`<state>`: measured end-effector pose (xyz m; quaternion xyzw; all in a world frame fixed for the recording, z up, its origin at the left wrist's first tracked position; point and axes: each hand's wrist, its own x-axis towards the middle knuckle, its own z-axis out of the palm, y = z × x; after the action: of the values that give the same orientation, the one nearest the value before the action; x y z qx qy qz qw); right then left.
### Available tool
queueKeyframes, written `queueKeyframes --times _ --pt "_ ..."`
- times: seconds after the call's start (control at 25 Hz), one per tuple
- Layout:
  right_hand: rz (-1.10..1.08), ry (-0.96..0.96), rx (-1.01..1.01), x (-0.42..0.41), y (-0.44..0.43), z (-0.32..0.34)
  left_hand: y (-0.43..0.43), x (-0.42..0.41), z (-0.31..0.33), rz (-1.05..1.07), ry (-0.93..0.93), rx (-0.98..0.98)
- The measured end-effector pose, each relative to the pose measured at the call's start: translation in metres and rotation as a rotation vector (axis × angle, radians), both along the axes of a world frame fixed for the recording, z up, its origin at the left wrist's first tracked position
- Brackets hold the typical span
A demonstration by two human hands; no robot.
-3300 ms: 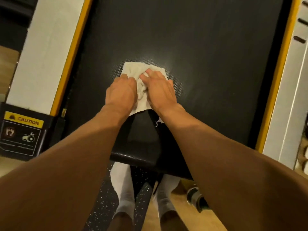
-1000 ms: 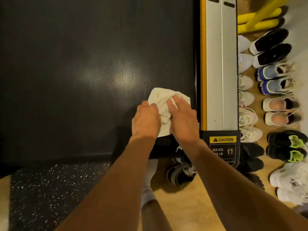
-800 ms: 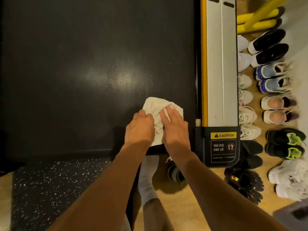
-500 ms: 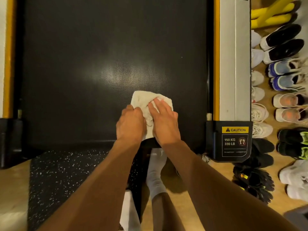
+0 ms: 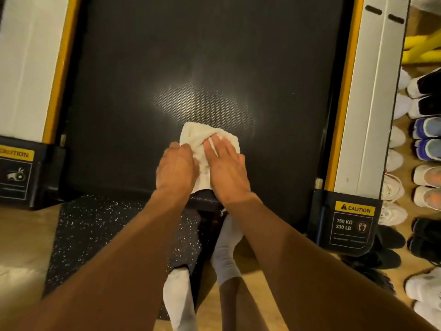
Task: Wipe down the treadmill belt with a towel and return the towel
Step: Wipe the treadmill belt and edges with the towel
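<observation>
Dark and glaring, the black textured treadmill belt (image 5: 202, 56) fills my view. Right at its near edge, about centre, sits the white crumpled terry towel (image 5: 198, 137), and both hands are on it. My left hand (image 5: 176, 168) curls its fingers over the towel's left side, gripping. My right hand (image 5: 226, 168) lies flat, fingers straight, pressing down. Rows of sneakers (image 5: 427, 149) line the wooden floor beyond the right grey side rail (image 5: 372, 115).

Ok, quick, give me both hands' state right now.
Left hand: fingers curled on the towel, gripping it.
Right hand: open, straight fingers pressing the towel onto the belt.
</observation>
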<state>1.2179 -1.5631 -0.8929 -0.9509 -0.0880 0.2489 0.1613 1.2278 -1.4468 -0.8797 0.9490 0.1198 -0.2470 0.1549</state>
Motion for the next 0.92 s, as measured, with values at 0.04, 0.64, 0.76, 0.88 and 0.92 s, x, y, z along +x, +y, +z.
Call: queueKeyframes --times 0.04,0.64,0.76,0.88,0.92 --pt "0.036 0.032 0.000 -0.003 0.001 0.004 -0.001 -0.008 0.002 0.003 0.034 0.018" --pt "0.266 0.047 0.088 0.007 0.038 0.005 0.055 -0.028 0.001 -0.125 0.115 0.148" --pt "0.256 0.001 0.067 0.018 0.056 0.007 0.089 -0.023 0.000 0.009 0.095 0.205" --pt "0.253 0.067 0.165 0.025 0.116 0.002 0.125 -0.018 0.009 0.239 0.110 0.252" --pt "0.276 0.099 0.206 0.020 0.131 0.003 0.131 -0.024 0.014 0.216 0.077 0.288"
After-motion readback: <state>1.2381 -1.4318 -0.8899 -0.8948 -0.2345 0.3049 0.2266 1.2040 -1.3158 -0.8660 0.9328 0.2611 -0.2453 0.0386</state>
